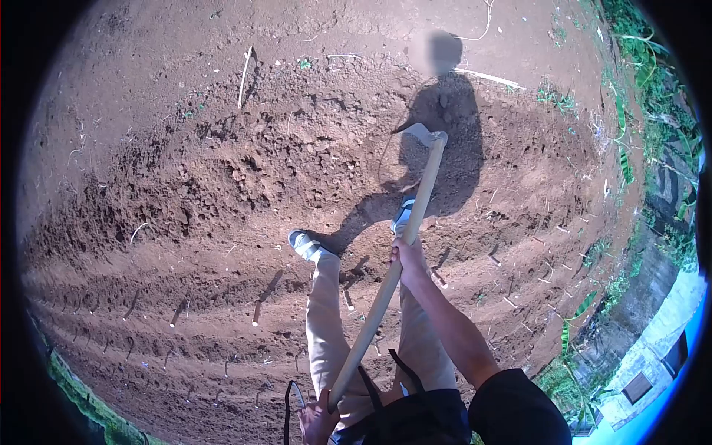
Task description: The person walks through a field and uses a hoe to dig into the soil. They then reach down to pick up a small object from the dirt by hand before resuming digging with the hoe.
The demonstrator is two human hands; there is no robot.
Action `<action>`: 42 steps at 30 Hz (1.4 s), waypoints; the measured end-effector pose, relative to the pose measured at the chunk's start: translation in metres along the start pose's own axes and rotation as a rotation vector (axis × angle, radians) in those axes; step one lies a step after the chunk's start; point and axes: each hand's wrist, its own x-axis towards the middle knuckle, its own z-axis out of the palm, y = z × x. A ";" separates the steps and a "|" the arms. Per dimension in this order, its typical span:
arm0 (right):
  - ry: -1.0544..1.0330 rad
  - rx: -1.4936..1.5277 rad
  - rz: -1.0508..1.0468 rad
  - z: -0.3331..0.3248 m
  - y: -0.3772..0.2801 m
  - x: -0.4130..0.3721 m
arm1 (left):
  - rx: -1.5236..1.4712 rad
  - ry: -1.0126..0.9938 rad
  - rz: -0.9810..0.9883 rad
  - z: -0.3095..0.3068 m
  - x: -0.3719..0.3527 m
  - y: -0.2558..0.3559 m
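Observation:
A hoe with a long pale wooden handle (374, 320) runs diagonally in front of my legs. Its light metal blade (417, 133) is at the far end, over the loose soil, and overlaps my shadow in this view. My right hand (409, 256) is wrapped round the middle of the handle, near my right shoe. Lower down, my left hand (319, 423) grips the butt end of the handle beside my left thigh. Both hands are closed on the wood.
Clumpy, freshly turned soil (245, 182) lies ahead of my feet. Rows of short sticks (256, 313) stand in the ground around and behind my legs. A longer dry stick (245, 76) lies farther off. Green plants (619, 137) and a pale building (639, 386) edge the right side.

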 end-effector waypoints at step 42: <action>0.017 -0.413 -0.241 -0.031 -0.253 0.257 | -0.512 0.005 0.023 0.003 0.136 0.334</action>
